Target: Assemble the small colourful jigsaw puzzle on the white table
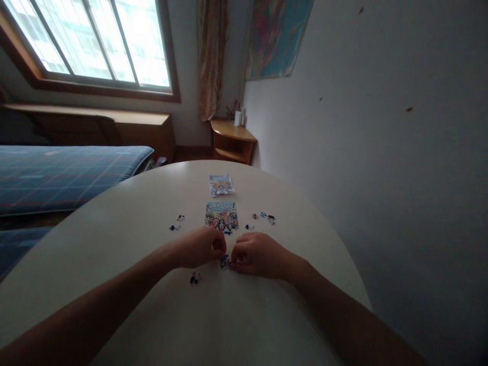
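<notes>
From my remote view, the small blue piece sits nearer me than the colourful sheet, between the left hand and right hand. Both have fingers curled nearly together beside it; I can't tell whether either grips it. I judge it light, stiff, easily nudged: pinch opposite edges.
</notes>
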Action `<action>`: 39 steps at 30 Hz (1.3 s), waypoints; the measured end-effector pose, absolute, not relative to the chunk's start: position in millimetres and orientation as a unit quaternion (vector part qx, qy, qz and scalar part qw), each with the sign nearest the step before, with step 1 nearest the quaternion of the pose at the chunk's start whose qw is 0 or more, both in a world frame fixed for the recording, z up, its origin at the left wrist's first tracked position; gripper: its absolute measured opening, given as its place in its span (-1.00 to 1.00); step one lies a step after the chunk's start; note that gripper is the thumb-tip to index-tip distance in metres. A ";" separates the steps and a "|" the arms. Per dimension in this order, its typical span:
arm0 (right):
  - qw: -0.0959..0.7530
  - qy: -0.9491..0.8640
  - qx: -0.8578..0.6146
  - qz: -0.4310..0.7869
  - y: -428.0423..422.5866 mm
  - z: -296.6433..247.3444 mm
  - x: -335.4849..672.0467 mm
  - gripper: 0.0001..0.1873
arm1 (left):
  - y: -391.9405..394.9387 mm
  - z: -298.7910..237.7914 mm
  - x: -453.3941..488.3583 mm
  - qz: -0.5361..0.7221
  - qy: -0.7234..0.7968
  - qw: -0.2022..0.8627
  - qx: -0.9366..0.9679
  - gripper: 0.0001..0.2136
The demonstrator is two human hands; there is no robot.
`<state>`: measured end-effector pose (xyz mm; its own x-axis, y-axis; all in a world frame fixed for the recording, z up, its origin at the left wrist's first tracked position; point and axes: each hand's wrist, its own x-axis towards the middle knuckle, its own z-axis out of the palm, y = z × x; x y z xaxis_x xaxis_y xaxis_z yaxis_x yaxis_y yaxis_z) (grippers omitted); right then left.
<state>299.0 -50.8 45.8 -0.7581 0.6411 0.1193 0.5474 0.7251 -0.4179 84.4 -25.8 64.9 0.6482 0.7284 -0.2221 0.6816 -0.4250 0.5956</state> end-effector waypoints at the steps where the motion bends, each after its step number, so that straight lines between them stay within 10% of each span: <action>1: 0.130 -0.920 -0.324 0.179 -51.0 45.8 298.8 -0.92 | -26.0 64.9 84.3 0.031 0.420 0.337 0.842 -0.86; 39: 0.170 -0.918 -0.331 0.140 -58.4 42.4 288.5 -0.78 | -34.3 71.3 88.2 -0.006 0.468 0.239 0.851 -0.85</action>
<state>288.5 -58.4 42.4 -0.7232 0.6545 0.2204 0.5592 0.7423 -0.3692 88.2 -34.3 71.3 0.5623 0.7930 -0.2343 0.7991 -0.4483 0.4006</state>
